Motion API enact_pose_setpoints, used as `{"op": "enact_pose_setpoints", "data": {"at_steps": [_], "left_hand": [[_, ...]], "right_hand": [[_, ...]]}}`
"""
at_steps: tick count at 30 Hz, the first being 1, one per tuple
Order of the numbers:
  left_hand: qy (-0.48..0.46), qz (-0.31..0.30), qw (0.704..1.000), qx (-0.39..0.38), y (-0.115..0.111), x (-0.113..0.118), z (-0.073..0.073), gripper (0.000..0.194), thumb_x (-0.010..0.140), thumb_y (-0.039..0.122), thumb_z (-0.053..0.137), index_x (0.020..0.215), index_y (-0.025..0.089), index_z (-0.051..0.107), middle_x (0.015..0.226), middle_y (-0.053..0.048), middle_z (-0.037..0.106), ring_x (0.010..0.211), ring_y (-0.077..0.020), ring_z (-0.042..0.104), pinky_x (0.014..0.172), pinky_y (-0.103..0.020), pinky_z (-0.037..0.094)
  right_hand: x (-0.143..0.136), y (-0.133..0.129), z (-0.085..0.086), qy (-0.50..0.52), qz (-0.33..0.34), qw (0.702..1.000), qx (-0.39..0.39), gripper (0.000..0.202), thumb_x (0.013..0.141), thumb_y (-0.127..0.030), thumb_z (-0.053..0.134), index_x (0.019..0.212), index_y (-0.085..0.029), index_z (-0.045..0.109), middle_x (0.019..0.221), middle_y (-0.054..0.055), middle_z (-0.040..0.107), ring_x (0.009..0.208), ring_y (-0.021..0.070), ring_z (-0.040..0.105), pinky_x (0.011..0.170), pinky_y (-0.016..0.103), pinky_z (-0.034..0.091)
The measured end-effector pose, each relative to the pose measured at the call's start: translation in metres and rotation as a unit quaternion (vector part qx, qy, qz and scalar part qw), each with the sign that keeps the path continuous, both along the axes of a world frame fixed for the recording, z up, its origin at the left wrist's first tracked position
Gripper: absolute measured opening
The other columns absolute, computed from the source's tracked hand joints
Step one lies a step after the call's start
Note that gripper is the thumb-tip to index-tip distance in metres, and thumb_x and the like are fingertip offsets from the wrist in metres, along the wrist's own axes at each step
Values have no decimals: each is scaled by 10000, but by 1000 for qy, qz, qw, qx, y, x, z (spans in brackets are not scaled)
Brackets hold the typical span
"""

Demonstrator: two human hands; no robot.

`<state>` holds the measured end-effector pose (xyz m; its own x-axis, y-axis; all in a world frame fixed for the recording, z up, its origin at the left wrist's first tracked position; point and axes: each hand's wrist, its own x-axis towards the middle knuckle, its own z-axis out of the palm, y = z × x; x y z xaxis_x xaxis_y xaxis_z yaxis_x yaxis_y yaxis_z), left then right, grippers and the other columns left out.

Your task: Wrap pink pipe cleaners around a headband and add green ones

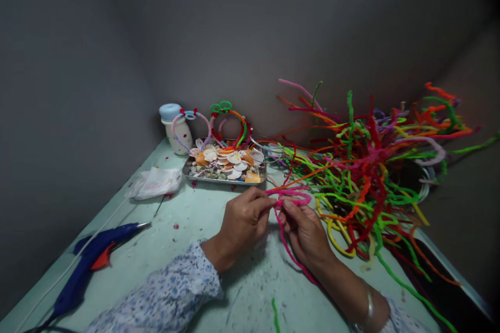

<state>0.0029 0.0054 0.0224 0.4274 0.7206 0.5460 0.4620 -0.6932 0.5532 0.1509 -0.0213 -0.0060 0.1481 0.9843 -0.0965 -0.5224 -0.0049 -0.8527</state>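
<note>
Both hands meet over the middle of the table, pinching a bright pink pipe cleaner bent into loops. My left hand grips it between thumb and fingertips from the left. From the right, my right hand pinches the same pipe cleaner close to the left fingertips. One long pink end hangs down and passes behind the right wrist. The exact crossing point is partly covered by the fingers. Just beyond the hands stands a metal tray heaped with shells.
A tangled pile of coloured pipe cleaners spreads over the right side. At left lie a blue glue gun with its cord and a white plastic packet. Decorated headbands and a blue-capped bottle stand by the wall.
</note>
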Motion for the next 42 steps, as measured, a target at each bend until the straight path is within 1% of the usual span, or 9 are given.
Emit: {"op": "enact_pose_setpoints", "data": {"at_steps": [4,6,10,14,16,18,27,32,42], "left_hand": [[13,-4,1000,28,0,-1,-3,281,846,108,487,997,199,707,893,-70,654,803,-152,603,710,-251,467],[-7,-4,1000,7,0,1,-1,271,850,109,492,993,191,707,893,-72,651,813,-151,601,723,-250,465],[-90,3,987,-130,1,6,4,175,837,162,552,903,174,713,859,-53,652,804,-140,599,728,-236,462],[-170,-6,942,-290,6,8,7,187,842,273,554,930,152,666,838,-38,650,722,-129,580,653,-229,449],[-195,-8,919,-342,9,7,7,225,853,329,528,908,140,636,761,-18,622,652,-118,550,600,-221,429],[-186,-2,912,-365,13,6,6,244,841,362,529,832,135,618,695,-2,583,608,-111,518,567,-216,403],[-125,-31,902,-411,20,1,7,259,771,385,584,714,132,588,598,34,498,530,-88,413,511,-216,327],[-113,-44,903,-413,20,-1,9,273,768,393,584,703,128,590,608,27,502,545,-92,419,513,-213,325],[-15,-26,943,-331,20,-2,19,281,794,385,538,747,131,650,639,0,582,583,-120,472,554,-220,337]], "right_hand": [[-1,-1,1,-1,-5,1000,-3,189,713,-343,743,715,-171,666,541,-25,577,469,71,466,417,173,343],[-1,0,0,0,-7,1000,-4,187,719,-339,740,704,-169,664,543,-25,578,475,65,465,425,168,344],[2,1,0,-12,-8,1000,11,179,730,-321,731,686,-159,668,566,-17,592,491,60,468,450,167,358],[4,2,-2,-31,-8,999,23,172,729,-313,729,811,-165,700,605,-9,621,524,73,505,469,175,374],[4,2,-4,-42,-11,999,22,188,726,-318,731,831,-165,700,608,-5,627,532,81,515,475,182,381],[4,1,-5,-57,-10,998,25,198,730,-327,729,835,-162,698,603,-2,627,526,86,511,481,193,389],[5,-1,-12,-113,1,992,48,199,776,-334,692,883,-166,697,627,12,638,545,103,512,524,230,408],[6,-1,-14,-112,4,992,55,180,781,-328,691,877,-176,698,631,8,643,554,99,523,535,223,407],[5,-2,-12,-101,7,994,50,198,763,-334,704,886,-178,699,632,5,650,547,100,522,527,224,409]]}}
